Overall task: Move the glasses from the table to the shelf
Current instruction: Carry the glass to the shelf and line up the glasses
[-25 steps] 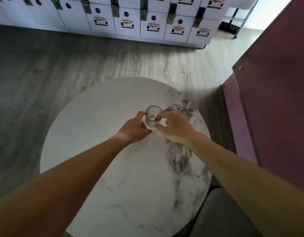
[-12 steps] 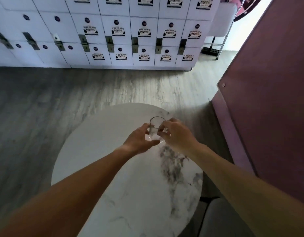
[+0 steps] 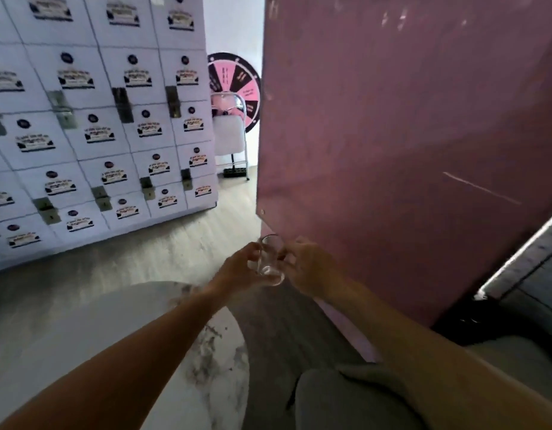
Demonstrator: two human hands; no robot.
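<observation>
A small clear drinking glass (image 3: pixel 270 259) is held in the air between both hands, beyond the far right edge of the round marble table (image 3: pixel 119 336). My left hand (image 3: pixel 237 271) grips its left side and my right hand (image 3: pixel 309 268) grips its right side. The glass is tilted slightly and looks empty. No shelf is clearly in view.
A tall pink panel (image 3: pixel 408 135) rises close on the right, just behind the glass. White lockers (image 3: pixel 98 135) line the far wall on the left. A folding chair (image 3: pixel 229 135) and a prize wheel (image 3: pixel 237 85) stand in the gap. A grey seat cushion (image 3: pixel 346 398) lies below.
The glass has been lifted off the table by both hands and carried right, past the table's edge toward the pink panel. My view has swung up and to the right.
</observation>
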